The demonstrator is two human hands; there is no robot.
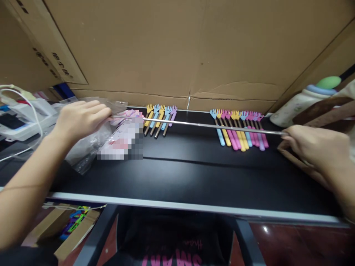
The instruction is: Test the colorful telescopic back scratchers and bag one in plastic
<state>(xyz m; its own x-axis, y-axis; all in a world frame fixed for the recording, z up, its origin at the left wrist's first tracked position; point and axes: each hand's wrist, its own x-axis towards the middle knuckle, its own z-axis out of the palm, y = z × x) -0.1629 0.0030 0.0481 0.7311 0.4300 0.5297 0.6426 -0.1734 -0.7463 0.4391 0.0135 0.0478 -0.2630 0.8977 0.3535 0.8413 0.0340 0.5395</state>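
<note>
A back scratcher (198, 125) with its thin metal rod drawn out long spans the space above the black table (177, 181). My left hand (83, 117) is closed round its left end, and my right hand (318, 146) grips the right end. Both ends are hidden by my fingers. Beyond the rod, several small back scratchers (235, 137) with blue, yellow, pink and purple handles lie in a row at the right. A smaller group of back scratchers (155, 120), claws pointing away, lies left of centre.
A clear plastic bag (88, 149) and a partly blurred phone (118, 142) lie near my left hand. Farther left is a white power strip (33, 120) with cables. A bottle (301, 101) stands back right. Cardboard (194, 48) walls the back; an open box (73, 242) sits below the table.
</note>
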